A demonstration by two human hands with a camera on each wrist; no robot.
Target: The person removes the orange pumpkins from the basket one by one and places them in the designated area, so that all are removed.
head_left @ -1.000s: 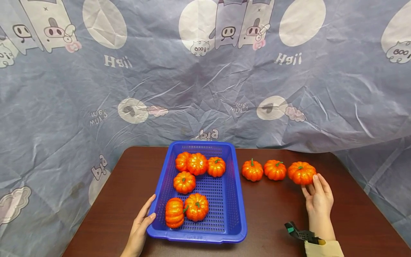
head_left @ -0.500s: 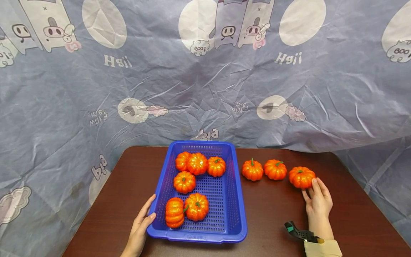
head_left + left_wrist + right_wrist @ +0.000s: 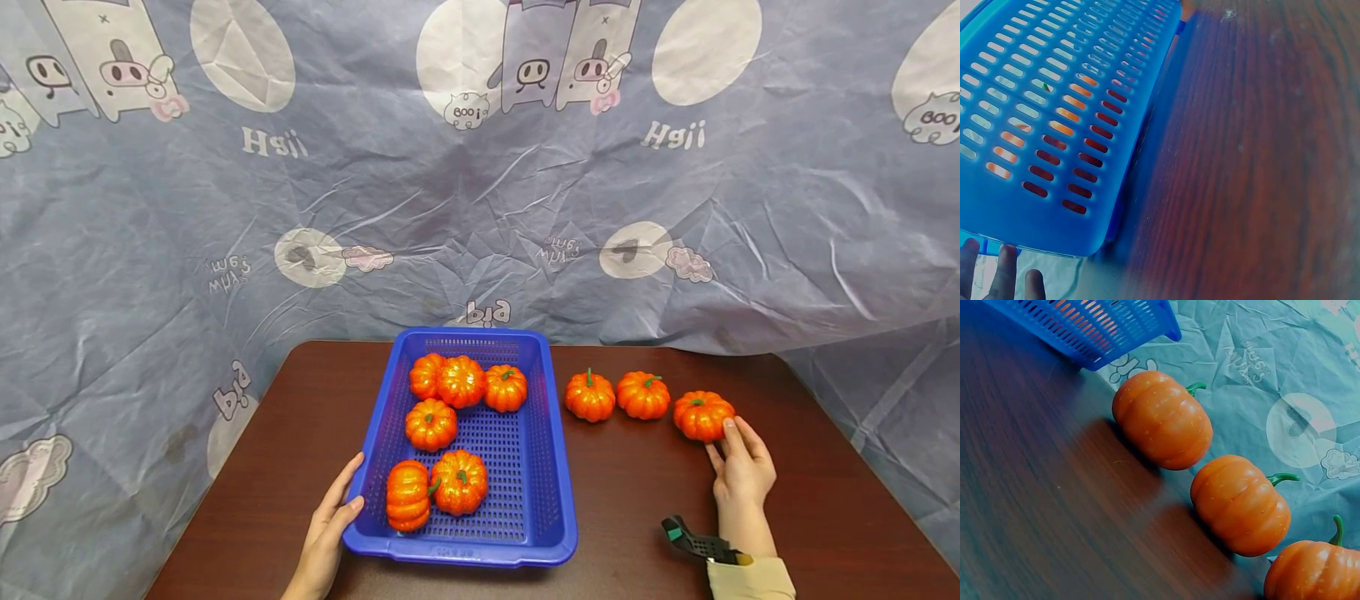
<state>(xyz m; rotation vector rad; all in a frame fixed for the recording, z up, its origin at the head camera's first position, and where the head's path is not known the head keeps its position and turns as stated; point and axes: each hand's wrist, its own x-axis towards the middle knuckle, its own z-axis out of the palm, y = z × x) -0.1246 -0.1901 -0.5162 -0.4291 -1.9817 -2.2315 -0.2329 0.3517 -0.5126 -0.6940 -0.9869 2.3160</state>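
Head view puts the rightmost pumpkin at the far end of the row right of the blue basket, stem up and broader than tall. It lies just ahead and slightly left of the right hand, which pinches its near right side; the left hand, well apart, touches the basket's left edge with fingers outstretched.

The dark brown, wood-grained desk carries a blue perforated basket and, to its right, a row of three orange pumpkins.
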